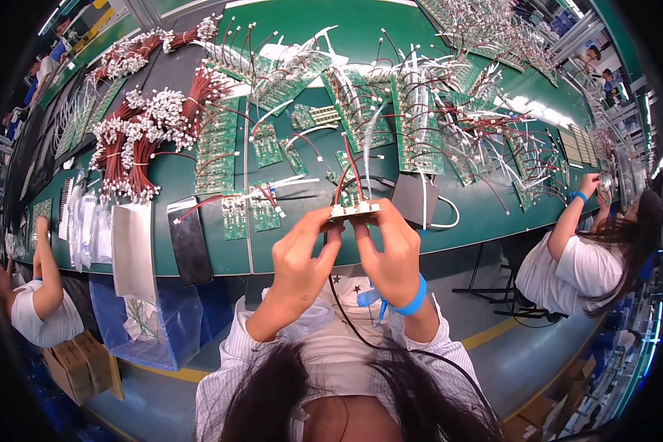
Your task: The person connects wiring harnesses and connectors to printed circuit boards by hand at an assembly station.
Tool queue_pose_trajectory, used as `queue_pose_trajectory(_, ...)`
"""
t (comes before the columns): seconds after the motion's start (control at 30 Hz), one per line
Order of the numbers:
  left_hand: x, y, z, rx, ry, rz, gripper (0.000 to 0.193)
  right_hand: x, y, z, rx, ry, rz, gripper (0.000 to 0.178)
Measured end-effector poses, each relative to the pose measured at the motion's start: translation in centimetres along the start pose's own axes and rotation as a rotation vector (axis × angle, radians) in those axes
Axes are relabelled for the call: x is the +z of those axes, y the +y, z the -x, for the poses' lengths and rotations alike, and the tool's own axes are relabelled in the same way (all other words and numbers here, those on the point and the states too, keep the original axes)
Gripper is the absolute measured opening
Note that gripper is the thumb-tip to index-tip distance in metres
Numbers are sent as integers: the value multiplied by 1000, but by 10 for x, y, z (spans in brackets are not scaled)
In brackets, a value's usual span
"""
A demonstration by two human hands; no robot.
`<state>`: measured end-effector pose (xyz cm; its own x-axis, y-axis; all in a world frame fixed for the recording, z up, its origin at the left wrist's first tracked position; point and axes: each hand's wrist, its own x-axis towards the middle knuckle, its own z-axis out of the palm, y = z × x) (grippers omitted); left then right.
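Note:
A small circuit board is held up between my two hands, near the table's front edge. Its left end is pinched by my left hand, thumb below and fingers on top. My right hand, with a blue band at the wrist, grips the other end the same way. White connectors sit along the board's edge, and red and black wires rise from it with a pale strip. Left of my hands lie small green circuit boards with wires attached. A grey box-shaped block stands just beyond my right hand.
Bundles of brown-red wires with white plugs lie at the left. Wired green board panels cover the table's middle and right. A metal chute and a black strip overhang the front edge. Co-workers sit at the right and left.

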<state>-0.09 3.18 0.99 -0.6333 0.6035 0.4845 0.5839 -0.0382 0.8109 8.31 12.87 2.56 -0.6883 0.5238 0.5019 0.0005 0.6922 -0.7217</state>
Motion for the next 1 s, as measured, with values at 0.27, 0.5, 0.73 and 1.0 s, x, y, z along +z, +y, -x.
queue_pose_trajectory(0.27, -1, -1, -1, 46, 16, -21, 31, 2, -1, -1, -12, 23, -8, 27)
queue_pose_trajectory(0.5, 3, -1, -1, -63, 46, 70, 28, 1, 0, -2, -30, -24, -7, 29)
queue_pose_trajectory(0.73, 8, -7, 3, 29, 34, -6, 31, 4, 0, -1, -38, 18, 15, 28)
queue_pose_trajectory(1.0, 3, -9, 1, 102, -8, -47, 32, 5, 2, 4, 0, 72, -4, 26)
